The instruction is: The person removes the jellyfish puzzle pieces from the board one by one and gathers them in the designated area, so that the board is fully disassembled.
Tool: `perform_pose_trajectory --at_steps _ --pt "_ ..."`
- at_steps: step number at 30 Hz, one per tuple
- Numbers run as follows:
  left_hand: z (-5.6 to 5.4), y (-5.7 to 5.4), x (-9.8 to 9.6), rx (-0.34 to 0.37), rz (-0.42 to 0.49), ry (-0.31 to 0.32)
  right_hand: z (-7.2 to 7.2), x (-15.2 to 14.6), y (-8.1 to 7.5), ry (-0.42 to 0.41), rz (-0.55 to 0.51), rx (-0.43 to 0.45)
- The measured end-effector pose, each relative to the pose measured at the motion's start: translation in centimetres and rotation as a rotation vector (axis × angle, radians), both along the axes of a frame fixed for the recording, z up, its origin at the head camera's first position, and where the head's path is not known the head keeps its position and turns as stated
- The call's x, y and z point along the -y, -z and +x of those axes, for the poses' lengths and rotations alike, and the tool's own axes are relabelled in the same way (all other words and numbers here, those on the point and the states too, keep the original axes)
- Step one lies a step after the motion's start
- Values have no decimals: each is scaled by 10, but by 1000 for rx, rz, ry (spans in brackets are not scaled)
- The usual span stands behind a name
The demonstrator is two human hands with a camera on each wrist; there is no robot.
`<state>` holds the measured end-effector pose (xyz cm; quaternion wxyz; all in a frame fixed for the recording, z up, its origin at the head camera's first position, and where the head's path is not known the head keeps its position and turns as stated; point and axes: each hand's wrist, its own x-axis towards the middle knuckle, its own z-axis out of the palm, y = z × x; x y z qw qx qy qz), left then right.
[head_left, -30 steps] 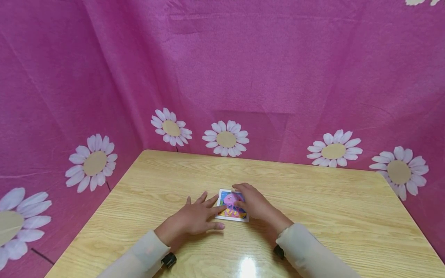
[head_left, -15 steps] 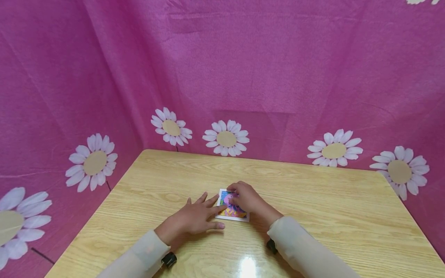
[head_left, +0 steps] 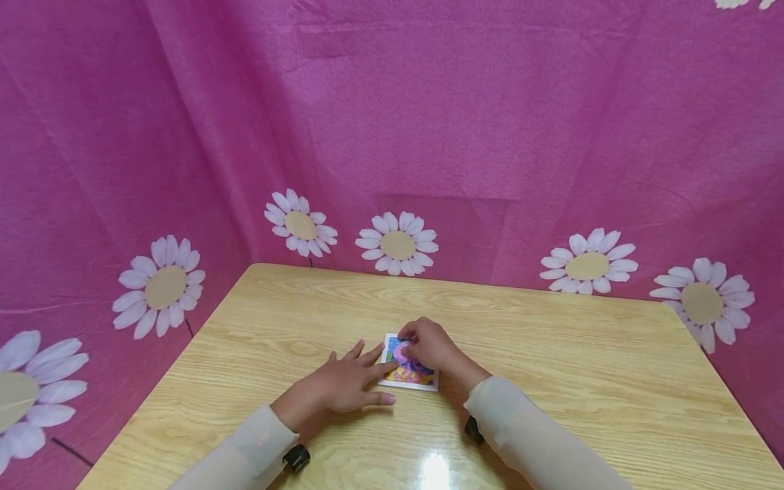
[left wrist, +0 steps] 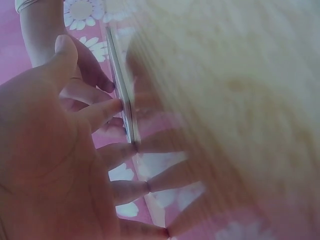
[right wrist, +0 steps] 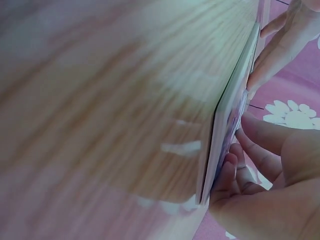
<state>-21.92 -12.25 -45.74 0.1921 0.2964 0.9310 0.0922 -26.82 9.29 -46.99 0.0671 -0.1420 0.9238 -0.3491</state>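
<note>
A small flat picture board [head_left: 410,374] with a white border lies on the table. Its picture is a pink jellyfish-like figure over blue and yellow. Spread over the board's left side, my left hand [head_left: 343,384] has straight fingers, and one fingertip touches the picture. My right hand [head_left: 429,344] bends over the upper right of the board, thumb and fingers on its face. In the right wrist view the thumb and curled fingers [right wrist: 242,172] meet the picture side, and whether they pinch anything is hidden. The board's thin edge [left wrist: 120,85] shows in the left wrist view.
The wood-grained table [head_left: 551,367] has a glossy top and reflects a light near its front. Pink cloth [head_left: 429,136] printed with white daisies hangs behind it and along the sides. Dark bands [head_left: 297,458] sit by both sleeves.
My right hand has shifted left over the picture, and its thumb and fingers have drawn closer together. The left hand and the board have stayed in place.
</note>
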Motion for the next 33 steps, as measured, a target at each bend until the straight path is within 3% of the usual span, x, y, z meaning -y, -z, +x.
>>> perform_pose_trajectory --at_steps 8,13,33 --pt "2 -3 0 9 -7 -11 -6 5 3 4 29 -22" --pt "2 -4 0 11 -9 -12 -7 7 0 20 35 9" --pt "1 -1 0 7 -20 3 -7 7 -3 52 -29 64"
